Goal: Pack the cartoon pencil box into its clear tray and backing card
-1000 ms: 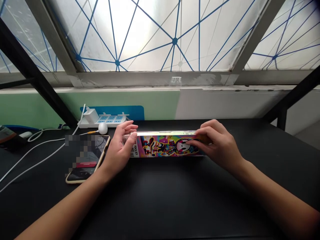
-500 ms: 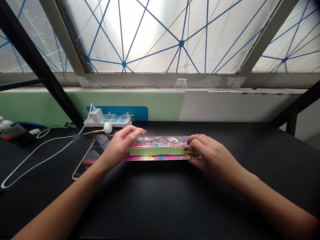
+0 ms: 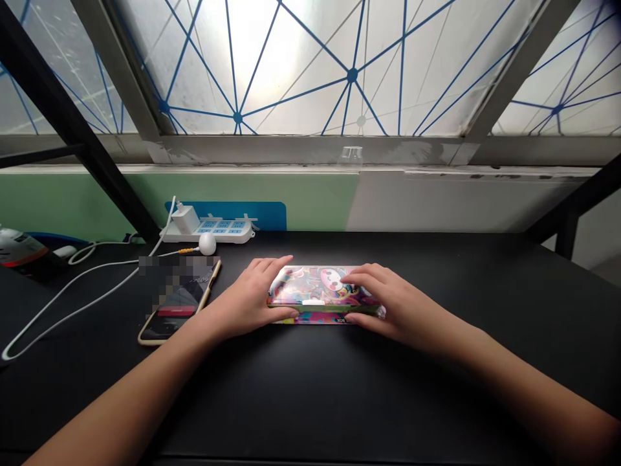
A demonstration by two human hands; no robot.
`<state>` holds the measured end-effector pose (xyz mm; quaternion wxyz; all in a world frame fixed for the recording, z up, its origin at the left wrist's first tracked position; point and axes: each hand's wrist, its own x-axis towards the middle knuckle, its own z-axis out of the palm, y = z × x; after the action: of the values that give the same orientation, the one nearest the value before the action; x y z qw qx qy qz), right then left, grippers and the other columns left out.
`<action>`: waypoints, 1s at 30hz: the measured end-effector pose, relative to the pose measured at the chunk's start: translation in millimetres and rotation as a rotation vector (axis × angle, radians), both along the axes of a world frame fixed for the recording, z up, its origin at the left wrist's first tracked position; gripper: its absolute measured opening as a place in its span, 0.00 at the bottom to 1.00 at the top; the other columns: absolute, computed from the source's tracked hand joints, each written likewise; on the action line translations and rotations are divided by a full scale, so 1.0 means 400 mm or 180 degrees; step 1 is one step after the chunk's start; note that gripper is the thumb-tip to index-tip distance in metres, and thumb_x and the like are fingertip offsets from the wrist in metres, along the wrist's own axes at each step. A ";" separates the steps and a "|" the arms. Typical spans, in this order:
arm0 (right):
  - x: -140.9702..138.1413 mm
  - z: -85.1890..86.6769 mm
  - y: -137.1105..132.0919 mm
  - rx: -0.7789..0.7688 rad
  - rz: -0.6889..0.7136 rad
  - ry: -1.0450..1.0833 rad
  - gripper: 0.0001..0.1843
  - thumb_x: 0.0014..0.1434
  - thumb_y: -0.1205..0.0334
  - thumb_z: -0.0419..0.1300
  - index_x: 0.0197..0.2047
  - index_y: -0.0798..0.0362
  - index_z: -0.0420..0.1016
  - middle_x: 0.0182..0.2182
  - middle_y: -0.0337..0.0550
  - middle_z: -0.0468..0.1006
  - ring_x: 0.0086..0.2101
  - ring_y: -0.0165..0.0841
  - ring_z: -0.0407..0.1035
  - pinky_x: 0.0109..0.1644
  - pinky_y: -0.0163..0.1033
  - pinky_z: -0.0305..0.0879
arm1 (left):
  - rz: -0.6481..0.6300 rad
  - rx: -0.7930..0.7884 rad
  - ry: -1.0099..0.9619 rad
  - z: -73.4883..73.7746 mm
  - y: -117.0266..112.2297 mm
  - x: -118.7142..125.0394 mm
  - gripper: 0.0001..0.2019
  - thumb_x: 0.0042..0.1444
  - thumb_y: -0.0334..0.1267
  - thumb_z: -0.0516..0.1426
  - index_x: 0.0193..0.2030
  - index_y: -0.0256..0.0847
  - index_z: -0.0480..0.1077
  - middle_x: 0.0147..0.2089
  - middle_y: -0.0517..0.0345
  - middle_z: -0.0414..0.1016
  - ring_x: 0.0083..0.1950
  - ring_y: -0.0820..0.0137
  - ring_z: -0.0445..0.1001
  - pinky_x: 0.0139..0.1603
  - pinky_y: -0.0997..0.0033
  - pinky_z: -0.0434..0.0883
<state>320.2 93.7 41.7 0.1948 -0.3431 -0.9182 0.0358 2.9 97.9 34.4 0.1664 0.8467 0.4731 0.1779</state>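
Observation:
A colourful cartoon-printed pencil case with a green side strip lies crosswise on the black desk, between my hands. My left hand is round its left end, with the thumb along the front edge and the fingers reaching toward the back. At the right end, my right hand has its fingers over the printed top and its thumb low at the front. A pink printed panel shows beneath the green strip. The inside of the case is out of sight.
Left of the case lies a phone, close to my left forearm. A white cable loops across the desk. A power strip with a charger stands by the wall, and a bottle is at the far left.
The pencil case has turned so more of its printed top and less of its green side shows. My left hand has shifted right, its thumb now at the front edge. My right-hand fingers reach further over the top.

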 end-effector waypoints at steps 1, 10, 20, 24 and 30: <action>-0.001 -0.001 0.001 -0.0028 -0.0073 0.0061 0.25 0.65 0.51 0.63 0.62 0.49 0.66 0.55 0.53 0.74 0.53 0.45 0.70 0.55 0.51 0.72 | 0.0000 0.0016 -0.0030 -0.001 -0.001 0.002 0.45 0.56 0.50 0.66 0.76 0.42 0.53 0.71 0.43 0.62 0.73 0.52 0.58 0.71 0.50 0.62; 0.016 -0.012 0.025 -0.0125 -0.0501 0.0241 0.27 0.65 0.45 0.61 0.63 0.47 0.66 0.60 0.55 0.71 0.59 0.48 0.68 0.61 0.57 0.69 | -0.0052 0.0138 -0.0184 -0.014 -0.003 0.011 0.44 0.55 0.49 0.68 0.74 0.45 0.54 0.70 0.42 0.64 0.72 0.49 0.58 0.70 0.44 0.63; 0.048 0.008 0.052 -0.0612 -0.0826 0.0005 0.38 0.59 0.34 0.62 0.64 0.49 0.66 0.60 0.55 0.75 0.57 0.52 0.70 0.59 0.59 0.69 | -0.0085 0.1044 -0.0145 -0.027 -0.009 0.041 0.45 0.53 0.44 0.70 0.74 0.46 0.54 0.67 0.43 0.66 0.67 0.49 0.62 0.68 0.46 0.64; 0.054 0.013 0.056 -0.0403 -0.0801 0.0313 0.37 0.50 0.34 0.69 0.54 0.49 0.71 0.56 0.55 0.76 0.52 0.50 0.73 0.55 0.57 0.72 | -0.0166 0.1384 -0.0088 -0.021 -0.018 0.049 0.47 0.53 0.47 0.70 0.74 0.48 0.51 0.67 0.44 0.65 0.67 0.49 0.61 0.69 0.46 0.62; 0.049 0.006 0.053 -0.0189 -0.0735 0.0623 0.36 0.43 0.39 0.75 0.49 0.48 0.71 0.52 0.52 0.77 0.49 0.49 0.74 0.50 0.55 0.75 | 0.0217 0.1318 -0.0484 -0.001 -0.007 0.027 0.44 0.61 0.59 0.61 0.76 0.47 0.48 0.71 0.41 0.61 0.72 0.48 0.57 0.72 0.43 0.57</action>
<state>340.0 114.9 44.3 0.2759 -0.4469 -0.8478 0.0736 13.9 95.2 34.0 0.0181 0.8304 0.4409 0.3401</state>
